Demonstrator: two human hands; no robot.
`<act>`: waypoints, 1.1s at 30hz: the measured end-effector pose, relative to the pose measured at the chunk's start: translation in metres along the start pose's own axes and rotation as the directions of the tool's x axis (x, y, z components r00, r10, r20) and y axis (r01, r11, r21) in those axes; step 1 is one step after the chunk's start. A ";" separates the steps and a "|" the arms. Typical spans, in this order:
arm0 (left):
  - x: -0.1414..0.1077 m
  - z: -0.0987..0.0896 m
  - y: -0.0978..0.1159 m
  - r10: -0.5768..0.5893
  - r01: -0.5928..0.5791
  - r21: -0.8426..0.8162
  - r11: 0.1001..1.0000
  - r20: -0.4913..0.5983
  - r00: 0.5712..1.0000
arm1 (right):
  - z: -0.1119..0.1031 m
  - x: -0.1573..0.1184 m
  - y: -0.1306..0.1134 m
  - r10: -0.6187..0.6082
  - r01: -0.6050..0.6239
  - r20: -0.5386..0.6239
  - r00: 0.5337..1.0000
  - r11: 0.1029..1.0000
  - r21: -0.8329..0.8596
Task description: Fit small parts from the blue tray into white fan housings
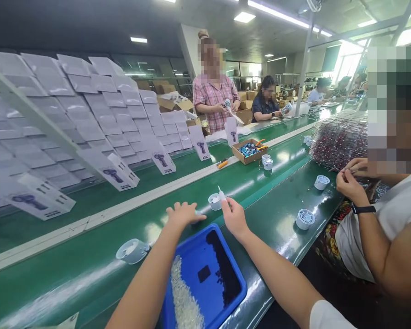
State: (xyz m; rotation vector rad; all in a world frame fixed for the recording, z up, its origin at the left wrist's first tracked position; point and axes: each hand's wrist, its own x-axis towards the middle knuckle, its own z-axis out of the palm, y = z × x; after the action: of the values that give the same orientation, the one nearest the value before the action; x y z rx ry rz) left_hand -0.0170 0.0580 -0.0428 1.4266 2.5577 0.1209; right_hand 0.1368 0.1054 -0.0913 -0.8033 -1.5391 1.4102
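Over the green belt, my left hand [182, 214] is spread, palm down, above a pale blue round part [198, 216] that it partly hides. My right hand [234, 216] pinches a small white nozzle-tipped tube [221, 193], its tip pointing up. Just left of the tube stands a light blue round housing [214, 202] with something white inside. Another cup-like housing [133, 251] sits on the belt to the left. Below my hands lies a blue tray [242, 279] with whitish small pieces [187, 297] on its left and tiny dark pieces [222, 265] on its right.
A cardboard box [247, 157] of blue parts and an orange-handled tool stands across the belt, near white printed boxes [162, 157]. At right, a person's hands [354, 180] work beside bundled wires [339, 141] and housings [305, 219]. Other people sit or stand farther off.
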 end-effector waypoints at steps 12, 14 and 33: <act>0.031 -0.006 0.059 0.247 -0.247 -0.085 0.965 -0.013 0.969 | -0.012 0.012 0.014 -0.027 0.033 -0.180 0.983 0.999 0.027; 0.024 -0.018 0.038 0.165 -0.179 -0.129 0.975 -0.117 0.979 | -0.013 0.013 0.014 -0.003 0.006 -0.150 0.989 1.000 0.017; -0.072 -0.017 -0.150 -0.761 0.742 -0.309 0.595 0.080 0.644 | 0.008 -0.026 -0.007 -0.106 0.131 0.491 0.865 0.991 -0.016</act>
State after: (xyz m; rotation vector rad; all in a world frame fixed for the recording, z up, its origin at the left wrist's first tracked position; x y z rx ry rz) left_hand -0.1085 -0.0821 -0.0415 0.1390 2.7825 0.4130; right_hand 0.1403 0.0778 -0.0887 -0.3761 -1.9752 1.5644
